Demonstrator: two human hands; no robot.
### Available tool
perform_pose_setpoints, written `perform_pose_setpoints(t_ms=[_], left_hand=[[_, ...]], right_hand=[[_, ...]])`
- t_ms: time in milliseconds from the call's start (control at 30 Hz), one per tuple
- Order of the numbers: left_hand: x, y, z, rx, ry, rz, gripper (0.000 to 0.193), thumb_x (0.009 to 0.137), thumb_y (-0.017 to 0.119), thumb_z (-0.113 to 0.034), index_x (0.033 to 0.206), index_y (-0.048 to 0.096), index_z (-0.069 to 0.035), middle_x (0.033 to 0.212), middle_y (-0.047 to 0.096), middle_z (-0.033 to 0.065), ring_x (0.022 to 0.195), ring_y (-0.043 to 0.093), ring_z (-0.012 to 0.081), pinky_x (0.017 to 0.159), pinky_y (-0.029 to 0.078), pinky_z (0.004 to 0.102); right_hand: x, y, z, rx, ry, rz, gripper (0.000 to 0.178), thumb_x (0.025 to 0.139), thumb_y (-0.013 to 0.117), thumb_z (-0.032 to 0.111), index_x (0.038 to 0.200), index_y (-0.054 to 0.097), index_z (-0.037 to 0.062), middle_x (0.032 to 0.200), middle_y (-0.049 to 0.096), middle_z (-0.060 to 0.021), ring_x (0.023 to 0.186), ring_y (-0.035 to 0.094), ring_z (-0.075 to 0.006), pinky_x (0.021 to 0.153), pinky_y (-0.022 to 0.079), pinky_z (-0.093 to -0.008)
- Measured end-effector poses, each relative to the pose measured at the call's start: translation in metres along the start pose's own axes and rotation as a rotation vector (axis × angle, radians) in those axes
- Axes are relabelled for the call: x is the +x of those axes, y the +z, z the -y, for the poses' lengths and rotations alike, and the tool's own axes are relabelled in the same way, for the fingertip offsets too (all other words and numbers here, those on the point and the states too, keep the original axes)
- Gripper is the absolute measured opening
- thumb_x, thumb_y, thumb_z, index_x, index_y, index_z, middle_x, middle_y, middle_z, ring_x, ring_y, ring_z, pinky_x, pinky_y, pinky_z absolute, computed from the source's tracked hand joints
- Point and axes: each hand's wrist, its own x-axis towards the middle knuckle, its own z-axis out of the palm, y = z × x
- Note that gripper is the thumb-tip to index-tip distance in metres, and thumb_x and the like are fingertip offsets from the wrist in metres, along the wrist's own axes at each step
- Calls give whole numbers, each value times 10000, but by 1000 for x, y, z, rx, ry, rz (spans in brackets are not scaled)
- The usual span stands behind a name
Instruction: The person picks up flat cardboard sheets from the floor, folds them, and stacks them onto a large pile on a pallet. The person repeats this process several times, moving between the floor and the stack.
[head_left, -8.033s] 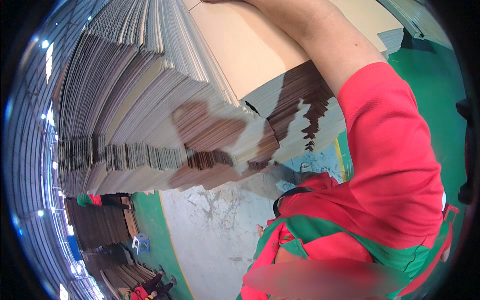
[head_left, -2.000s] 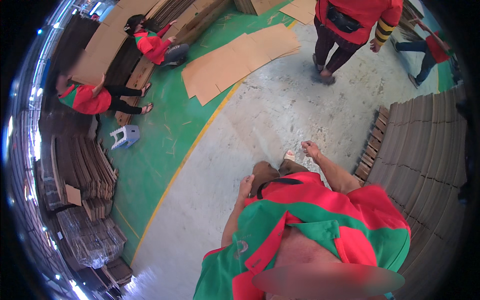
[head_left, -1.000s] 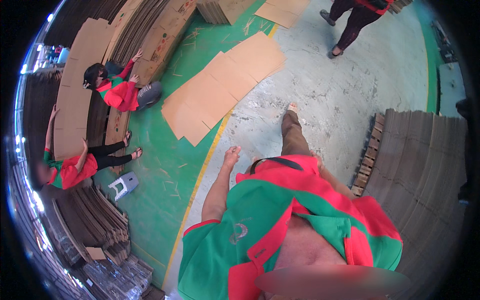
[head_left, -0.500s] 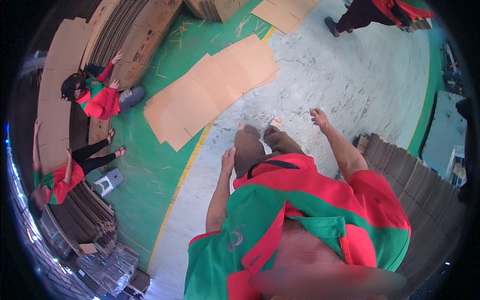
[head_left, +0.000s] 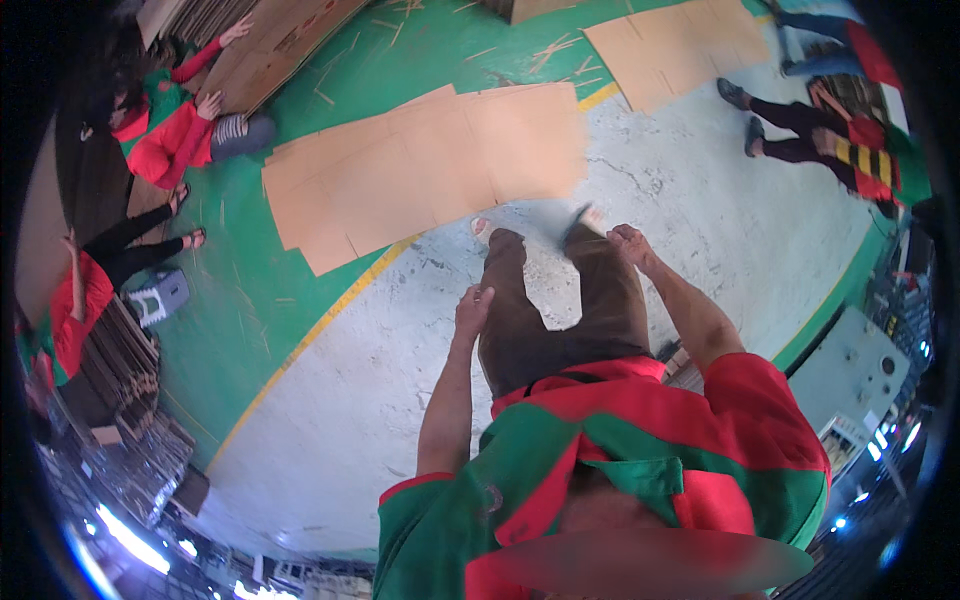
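Note:
My left hand [head_left: 473, 310] hangs beside my left thigh, its fingers loosely curled in with nothing seen in them. My right hand [head_left: 628, 246] is by my right knee, fingers bent into a loose fist, also with nothing visible in it. Neither hand touches any cardboard. Ahead of my feet, overlapping flat brown cardboard sheets [head_left: 400, 170] lie across the green and grey floor. I stand on the grey floor, one foot in front of the other; the right foot is blurred.
More cardboard sheets [head_left: 675, 50] lie farther ahead. Two people sit at left by cardboard stacks [head_left: 110, 350], near a grey-white stool [head_left: 160, 298]. At far right, other people are by a bundle. A grey machine [head_left: 850, 365] stands at right. Cardboard strips [head_left: 555, 52] litter the green floor.
The view has turned and moved forward, so the sheets now lie nearer my feet. My right hand has come in toward my knee. More people show at far right.

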Motion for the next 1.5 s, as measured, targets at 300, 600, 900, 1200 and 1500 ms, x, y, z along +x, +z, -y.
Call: perform_pose_setpoints(t_ms=[300, 600, 900, 1200, 1500], left_hand=[[52, 94, -25, 68, -82, -247, 646, 892, 668, -447, 1314, 540, 25, 1259, 609, 227, 1212, 532, 402, 1036, 409, 477], [74, 131, -73, 319, -237, -343, 641, 782, 778, -394, 1261, 596, -9, 1247, 625, 188, 1203, 543, 381, 1046, 385, 492], [88, 124, -88, 395, -211, -332, 621, 758, 804, -368, 1225, 619, -3, 1210, 645, 183, 1187, 553, 380, 1031, 402, 500], [90, 119, -83, 374, -190, -326, 666, 770, 801, -397, 1266, 592, -6, 1244, 625, 187, 1201, 540, 375, 1035, 399, 502], [94, 119, -81, 374, -222, -308, 632, 787, 776, -426, 1230, 616, -4, 1215, 645, 184, 1156, 578, 366, 1004, 426, 483]], right_hand=[[310, 26, 77, -427, -229, 204, 641, 881, 617, 550, 1320, 542, 90, 1327, 571, -145, 1240, 531, -312, 1045, 441, -418], [596, 86, 83, -766, -451, 84, 864, 832, 655, 611, 1474, 377, 104, 1471, 453, -162, 1334, 461, -342, 1126, 385, -448], [661, 94, 75, -864, -393, 31, 1021, 660, 822, 559, 1473, 370, 138, 1447, 456, -181, 1383, 385, -378, 1155, 335, -470], [630, 90, 48, -894, -299, 356, 1082, 555, 829, 621, 1413, 468, 70, 1361, 565, -192, 1237, 564, -335, 1044, 455, -437], [603, 69, 79, -734, -320, 791, 608, 576, 795, 500, 904, 695, -2, 922, 718, -179, 904, 691, -342, 750, 540, -445]])
